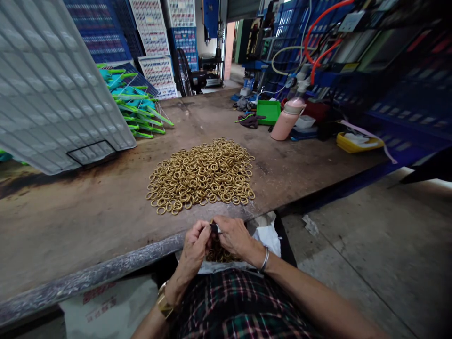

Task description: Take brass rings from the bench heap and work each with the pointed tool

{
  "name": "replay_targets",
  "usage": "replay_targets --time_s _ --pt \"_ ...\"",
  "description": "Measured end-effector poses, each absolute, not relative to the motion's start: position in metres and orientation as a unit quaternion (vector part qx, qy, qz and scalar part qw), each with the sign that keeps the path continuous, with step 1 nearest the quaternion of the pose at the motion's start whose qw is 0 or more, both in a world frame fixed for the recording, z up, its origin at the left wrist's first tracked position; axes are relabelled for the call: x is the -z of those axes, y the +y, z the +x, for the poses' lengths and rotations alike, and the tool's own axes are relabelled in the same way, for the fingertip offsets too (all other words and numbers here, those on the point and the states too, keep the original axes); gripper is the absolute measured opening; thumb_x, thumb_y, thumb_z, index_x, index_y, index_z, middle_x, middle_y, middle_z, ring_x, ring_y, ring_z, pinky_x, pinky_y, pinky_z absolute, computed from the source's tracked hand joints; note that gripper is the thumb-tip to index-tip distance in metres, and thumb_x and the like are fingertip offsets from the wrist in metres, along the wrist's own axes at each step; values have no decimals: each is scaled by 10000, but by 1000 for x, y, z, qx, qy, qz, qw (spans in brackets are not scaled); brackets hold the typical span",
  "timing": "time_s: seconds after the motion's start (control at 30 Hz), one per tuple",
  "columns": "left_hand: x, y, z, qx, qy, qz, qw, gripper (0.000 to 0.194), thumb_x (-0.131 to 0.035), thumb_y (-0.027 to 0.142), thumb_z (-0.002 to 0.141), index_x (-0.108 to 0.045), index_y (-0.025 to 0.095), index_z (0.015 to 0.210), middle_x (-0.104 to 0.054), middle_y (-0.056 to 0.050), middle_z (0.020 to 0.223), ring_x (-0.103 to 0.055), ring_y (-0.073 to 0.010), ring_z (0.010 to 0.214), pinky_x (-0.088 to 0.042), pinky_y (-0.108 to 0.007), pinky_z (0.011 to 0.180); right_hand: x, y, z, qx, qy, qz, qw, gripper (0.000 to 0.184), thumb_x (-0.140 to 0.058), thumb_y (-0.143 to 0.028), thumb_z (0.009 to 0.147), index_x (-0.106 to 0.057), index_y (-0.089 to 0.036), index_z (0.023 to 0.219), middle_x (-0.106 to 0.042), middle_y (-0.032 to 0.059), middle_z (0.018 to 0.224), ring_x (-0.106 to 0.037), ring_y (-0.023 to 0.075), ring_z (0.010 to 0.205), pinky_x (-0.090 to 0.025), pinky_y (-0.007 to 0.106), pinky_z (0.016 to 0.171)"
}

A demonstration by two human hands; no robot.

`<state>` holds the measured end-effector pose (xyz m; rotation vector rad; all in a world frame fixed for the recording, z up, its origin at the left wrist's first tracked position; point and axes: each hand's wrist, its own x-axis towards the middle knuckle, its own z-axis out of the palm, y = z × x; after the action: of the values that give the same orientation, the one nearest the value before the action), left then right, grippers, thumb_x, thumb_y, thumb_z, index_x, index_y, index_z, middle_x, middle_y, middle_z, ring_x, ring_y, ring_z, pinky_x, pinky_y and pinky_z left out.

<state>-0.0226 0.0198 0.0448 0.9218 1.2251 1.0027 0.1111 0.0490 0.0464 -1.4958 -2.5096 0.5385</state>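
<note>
My left hand (194,245) and my right hand (237,238) meet at the table's front edge, fingers pinched together. Between the fingertips shows a small black piece (213,228), pressed by my left thumb. A brass-coloured bit, seemingly a ring, peeks out at my right fingertips; the fingers cover most of it. Below the hands, more brass rings (222,255) lie in a white bag or cloth (226,267) on my lap. Just beyond the hands, a wide heap of brass rings (205,174) is spread on the brown table (116,207).
At left leans a big white plastic crate (63,84), with green and turquoise plastic parts (141,106) behind it. Farther right stand a green tray (268,112), a pink bottle (286,120) and a yellow tray (358,142). A printed sack (113,308) is below the table edge.
</note>
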Motion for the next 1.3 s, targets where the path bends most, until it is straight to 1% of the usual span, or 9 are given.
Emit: replay_targets --time_s 0.33,0.47,0.57,0.67,0.77,0.87,0.93,1.17,1.3 --pt "-48 15 -23 -433 528 434 588 368 -521 529 734 -485 174 641 -391 67 441 -316 -56 370 -251 -182 373 -43 52 110 -183 -840 -510 42 236 -422 -131 747 -535 -165 951 -660 71 823 -591 177 675 -300 258 548" --pt "-56 8 -21 -428 484 423 635 331 -554 481 741 -509 164 656 -484 35 530 -346 -45 381 -271 -181 373 -42 63 118 -151 -812 -562 45 232 -401 -104 749 -528 -146 938 -655 86 793 -593 182 677 -320 257 564" --pt "-58 8 -19 -445 442 354 694 310 -556 460 749 -531 159 679 -489 32 531 -350 -46 381 -271 -176 360 -46 76 125 -125 -787 -597 89 234 -397 -84 752 -510 -155 945 -650 81 838 -593 170 743 -340 244 614" --pt "-56 13 -19 -468 433 260 725 291 -565 433 751 -546 148 694 -489 29 529 -372 -50 412 -267 -162 365 -46 90 129 -93 -754 -639 121 281 -414 -132 779 -463 -171 1052 -639 76 931 -592 171 796 -351 243 644" --pt "-51 17 -22 -485 431 205 733 247 -605 383 731 -541 147 696 -564 -1 632 -432 -57 458 -289 -161 379 -41 100 131 -63 -735 -667 104 308 -416 -180 799 -433 -179 1107 -633 76 968 -599 184 782 -351 252 626" --pt "-48 19 -26 -496 411 151 750 184 -642 309 701 -545 183 792 -595 2 676 -477 -75 482 -296 -162 379 -36 106 132 -62 -734 -673 71 253 -396 -139 795 -479 -183 1030 -640 71 931 -603 176 778 -345 241 617" --pt "-47 20 -28 -488 400 115 768 238 -664 270 676 -557 192 873 -599 4 673 -500 -80 498 -321 -162 396 -36 108 131 -70 -736 -669 74 249 -387 -114 788 -497 -193 998 -644 60 919 -603 166 781 -340 234 616" --pt "-45 31 -30 -494 419 78 758 246 -731 277 604 -546 126 666 -618 -51 718 -587 -138 616 -394 -184 426 -38 113 137 -100 -751 -639 133 224 -423 -162 804 -557 -223 971 -640 31 904 -577 149 828 -342 214 676" --pt "-44 37 -28 -491 415 130 755 272 -718 311 619 -508 146 670 -562 6 645 -526 -85 530 -342 -154 393 -37 116 139 -102 -770 -605 172 232 -437 -164 802 -586 -220 970 -609 40 893 -548 143 818 -349 209 694"
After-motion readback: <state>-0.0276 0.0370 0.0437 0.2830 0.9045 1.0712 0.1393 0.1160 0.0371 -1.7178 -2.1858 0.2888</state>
